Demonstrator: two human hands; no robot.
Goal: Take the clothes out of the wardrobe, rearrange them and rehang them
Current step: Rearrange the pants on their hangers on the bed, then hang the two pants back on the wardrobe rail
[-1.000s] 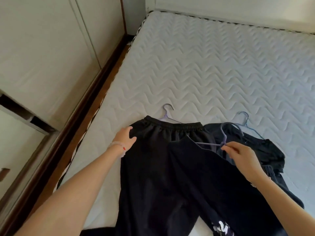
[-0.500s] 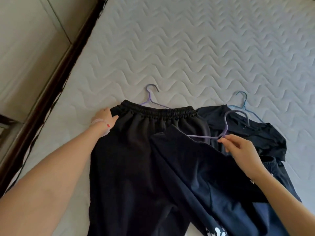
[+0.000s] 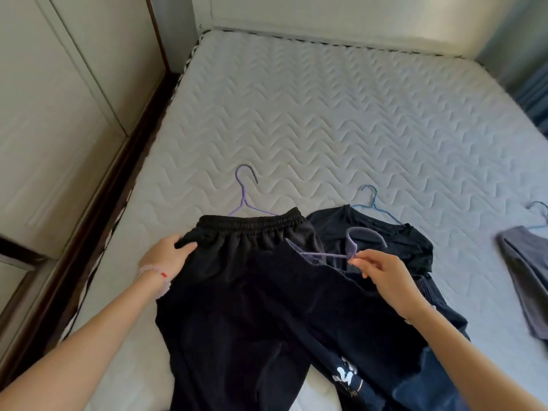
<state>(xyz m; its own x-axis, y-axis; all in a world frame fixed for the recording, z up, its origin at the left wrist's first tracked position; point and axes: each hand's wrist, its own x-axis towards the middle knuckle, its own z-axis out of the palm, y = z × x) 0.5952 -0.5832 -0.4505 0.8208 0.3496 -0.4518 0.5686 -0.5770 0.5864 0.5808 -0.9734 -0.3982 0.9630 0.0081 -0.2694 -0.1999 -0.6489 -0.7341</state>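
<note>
Black trousers [image 3: 237, 292] with an elastic waistband lie flat on the white quilted mattress [image 3: 311, 120]. My left hand [image 3: 166, 256] grips their left waistband corner. A purple hanger [image 3: 244, 194] pokes out from behind the waistband. Draped across the trousers is a dark navy garment [image 3: 341, 321] with a white print. My right hand [image 3: 382, 271] pinches the neck of a second purple hanger [image 3: 353, 243] that sits in this garment. A black shirt [image 3: 385, 238] on a blue hanger [image 3: 372, 200] lies behind it.
A grey garment [image 3: 525, 277] on a pale blue hanger [image 3: 539, 212] lies at the right edge of the mattress. Cream wardrobe doors [image 3: 59, 114] and a dark wooden bed frame [image 3: 118, 161] run along the left. A blue curtain [image 3: 533, 93] hangs at far right.
The camera tilted down and then back up. My left hand has closed on the waistband corner. My right hand keeps pinching the purple hanger in nearly the same place.
</note>
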